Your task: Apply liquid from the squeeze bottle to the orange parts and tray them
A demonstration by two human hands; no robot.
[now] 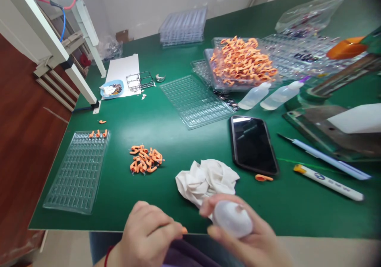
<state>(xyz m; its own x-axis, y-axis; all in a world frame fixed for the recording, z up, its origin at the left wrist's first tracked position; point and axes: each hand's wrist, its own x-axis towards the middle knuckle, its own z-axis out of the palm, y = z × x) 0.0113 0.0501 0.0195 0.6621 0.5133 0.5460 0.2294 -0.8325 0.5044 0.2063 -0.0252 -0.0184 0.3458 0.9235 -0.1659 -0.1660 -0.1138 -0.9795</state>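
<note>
At the table's near edge my right hand (253,235) is closed around a small white bottle (232,218). My left hand (149,235) is beside it, fingers pinched on a tiny orange piece (184,230) at the fingertips. Just beyond both hands lies a crumpled white cloth (205,179). A small pile of orange hook-shaped parts (145,159) sits on the green table (133,112) to the left of the cloth. At the far left lies a clear plastic tray (77,171) with three orange parts in its top row.
A black phone (253,144) lies face up right of the cloth, one orange part (263,177) by it. Two pens (327,181) and a metal press (333,128) are at the right. Behind: two squeeze bottles (256,95), trays heaped with orange parts (242,62), an empty tray (195,100).
</note>
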